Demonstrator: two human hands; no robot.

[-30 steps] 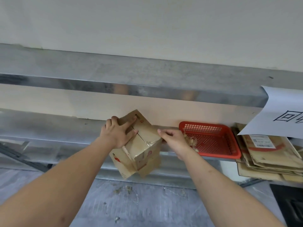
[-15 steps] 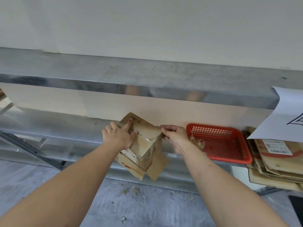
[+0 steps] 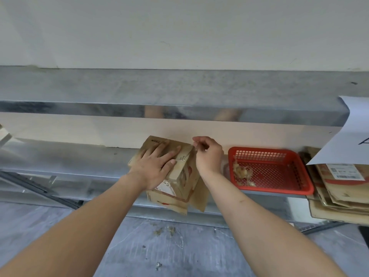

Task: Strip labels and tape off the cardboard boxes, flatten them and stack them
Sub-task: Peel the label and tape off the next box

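Note:
A small brown cardboard box [image 3: 180,177] with red print and a white label stands on the edge of the metal shelf [image 3: 60,162], its bottom flaps hanging open. My left hand [image 3: 155,166] presses flat on its top, fingers straight. At the box's top right corner, my right hand [image 3: 209,156] is lifted with curled fingers, thumb and forefinger pinched together as if on a thin strip of clear tape that is hardly visible. Flattened boxes [image 3: 339,196] lie stacked at the far right.
A red plastic basket [image 3: 267,151] right of the box holds crumpled tape scraps [image 3: 242,172]. A white paper sheet [image 3: 355,132] hangs from the upper shelf over the stack. Bits of debris [image 3: 163,230] lie on the grey floor below.
My left hand went from gripping the box's left side to pressing flat on top. My right hand pulled up and away from the box's right edge. The box turned more upright.

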